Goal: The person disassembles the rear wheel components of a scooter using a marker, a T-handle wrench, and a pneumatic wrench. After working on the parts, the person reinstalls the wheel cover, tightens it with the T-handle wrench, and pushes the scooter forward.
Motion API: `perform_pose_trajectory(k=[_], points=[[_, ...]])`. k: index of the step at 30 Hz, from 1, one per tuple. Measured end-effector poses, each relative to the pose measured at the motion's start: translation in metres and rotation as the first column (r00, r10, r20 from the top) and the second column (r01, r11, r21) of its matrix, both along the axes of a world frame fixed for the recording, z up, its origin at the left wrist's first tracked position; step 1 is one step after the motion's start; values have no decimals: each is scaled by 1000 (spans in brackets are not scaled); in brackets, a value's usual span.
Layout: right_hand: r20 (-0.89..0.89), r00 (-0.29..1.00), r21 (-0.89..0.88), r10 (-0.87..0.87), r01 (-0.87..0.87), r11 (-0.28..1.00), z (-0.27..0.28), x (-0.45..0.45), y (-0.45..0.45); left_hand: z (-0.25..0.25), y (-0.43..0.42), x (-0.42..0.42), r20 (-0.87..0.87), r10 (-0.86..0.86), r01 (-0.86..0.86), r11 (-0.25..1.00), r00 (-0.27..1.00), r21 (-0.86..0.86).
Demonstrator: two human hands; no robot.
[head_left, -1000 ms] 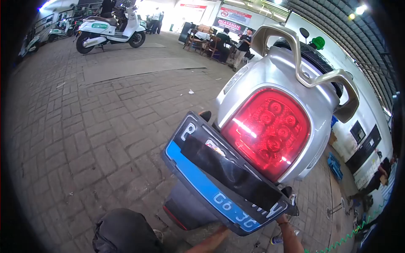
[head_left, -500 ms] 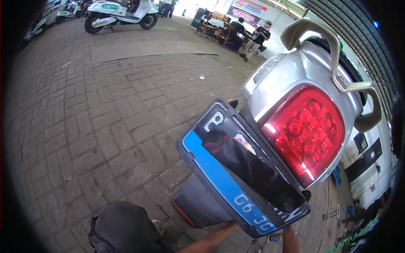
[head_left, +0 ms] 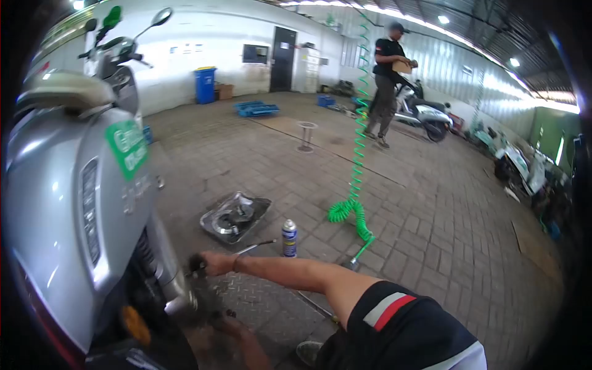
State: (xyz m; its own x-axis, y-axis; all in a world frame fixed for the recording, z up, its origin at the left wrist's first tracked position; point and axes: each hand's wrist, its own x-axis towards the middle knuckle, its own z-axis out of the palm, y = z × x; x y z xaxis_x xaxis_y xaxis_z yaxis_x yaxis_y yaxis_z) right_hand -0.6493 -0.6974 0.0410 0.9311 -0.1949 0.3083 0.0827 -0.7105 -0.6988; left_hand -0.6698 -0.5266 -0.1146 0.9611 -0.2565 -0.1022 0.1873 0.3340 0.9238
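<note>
The silver scooter (head_left: 61, 185) fills the left side, with a green sticker on its side panel. My right hand (head_left: 216, 264) reaches in from the right to the dark lower part by the wheel, its fingers closed round something dark that I cannot make out. Lower down, my left hand (head_left: 229, 322) is near the same dark part, blurred and in shadow, its fingers hard to read. Close by stand a metal tray (head_left: 234, 217) with metal parts in it and a spray can (head_left: 289, 239). A long-handled tool (head_left: 256, 246) lies between the tray and my forearm.
A coiled green air hose (head_left: 357, 154) hangs down to the brick floor. Behind it a person (head_left: 387, 80) stands holding a brown object beside another scooter (head_left: 425, 114). A round metal stand (head_left: 305, 137), blue racks (head_left: 256, 108) and a blue bin (head_left: 205, 86) are farther back.
The view has swung from the scooter's rear, with its red light and plate, to its side. Both hands, hidden behind the plate before, now show by the wheel.
</note>
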Motion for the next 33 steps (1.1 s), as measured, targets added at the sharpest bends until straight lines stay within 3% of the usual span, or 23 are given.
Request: perform_pose_trajectory(k=[1,2,3,4,5,6,8,9,12,18,20,22,23,24,26,28,29,30,31,32,33], points=[[105,994,-128,-27,41,991,19,-6,19,12,-10,-8,-96,-85,88,996,992,28],[115,992,-121,-49,63,991,26,-9,27,25,-19,-16,-190,-168,181,982,967,51],[-40,988,-157,-152,144,977,32,-6,29,41,-29,-20,-184,-188,201,978,965,55],[-196,947,-205,-254,213,955,32,-2,24,57,-39,-23,-205,-279,270,960,938,-71],[-198,942,-203,-271,231,952,28,1,20,63,-47,-26,-221,-367,328,924,903,-195],[-186,952,-182,-245,211,960,17,8,16,55,-59,-22,-221,-381,343,919,898,-193],[-240,942,-203,-234,187,961,14,13,13,17,-98,0,-150,-535,408,771,831,-490],[-244,939,-196,-243,198,960,23,7,18,-11,-122,17,-155,-543,415,770,825,-485],[-237,966,-162,-101,63,985,38,-4,26,19,-124,11,-139,-587,436,720,798,-540],[-171,976,-444,-133,44,895,41,-3,15,68,-125,-1,-50,-588,447,664,807,-600],[8,998,-610,-68,59,791,59,-23,6,105,-116,-17,-22,-555,422,656,831,-626],[160,986,-639,-39,133,758,101,-75,3,142,-106,-36,17,-512,395,642,859,-657],[216,972,-680,-88,215,701,111,-102,-8,143,-105,-37,40,-506,399,628,862,-668],[273,953,-713,-131,292,637,111,-130,-21,96,-119,-14,124,-557,482,560,821,-673],[403,867,-703,-294,499,506,93,-182,-45,102,-119,-17,57,-526,419,602,849,-680],[447,604,-277,-659,795,540,69,-206,-47,103,-122,-18,-5,-500,362,634,866,-684],[447,600,-278,-664,798,534,58,-211,-52,99,-124,-12,-105,-500,335,707,860,-623],[78,672,196,-736,714,673,43,-218,-59,95,-127,-11,-205,-491,315,773,846,-550],[-246,777,648,-580,576,498,37,-225,-60,97,-128,-15,-208,-505,326,767,838,-553],[-244,767,649,-593,584,489,28,-226,-59,99,-126,-17,-145,-515,338,724,845,-602],[-216,803,561,-556,568,602,23,-222,-53,103,-122,-17,-83,-515,348,681,853,-644]])
